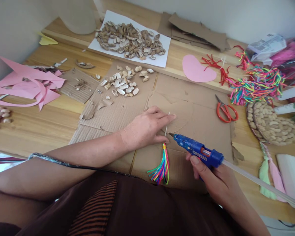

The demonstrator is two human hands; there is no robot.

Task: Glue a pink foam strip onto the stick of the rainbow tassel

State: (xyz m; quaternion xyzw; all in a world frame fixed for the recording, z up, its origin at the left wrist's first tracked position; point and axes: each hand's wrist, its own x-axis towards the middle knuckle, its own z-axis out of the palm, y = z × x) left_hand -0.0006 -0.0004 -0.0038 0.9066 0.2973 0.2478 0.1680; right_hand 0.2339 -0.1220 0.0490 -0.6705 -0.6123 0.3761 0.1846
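My right hand [208, 177] is wrapped round the handle of a blue glue gun [199, 149], with a long clear glue stick [260, 183] running out of its back. The gun's nozzle points left, close beside a white string [166, 130]. That string belongs to a multicoloured tassel [162, 167] hanging down toward my lap. My left hand [149, 127] lies with fingers stretched over a rounded cardboard cutout [179, 113]. Its index finger rests near the string's upper end and its thumb near the tassel's top, thumb and finger apart.
Peanut shells lie on white paper [166, 55] and in a loose pile [124, 82]. Red-handled scissors [226, 111], more tassels [258, 83] and a peanut-shell piece [275, 124] sit right. Pink paper scraps [27, 83] lie left. A dark cord [88, 167] crosses my left forearm.
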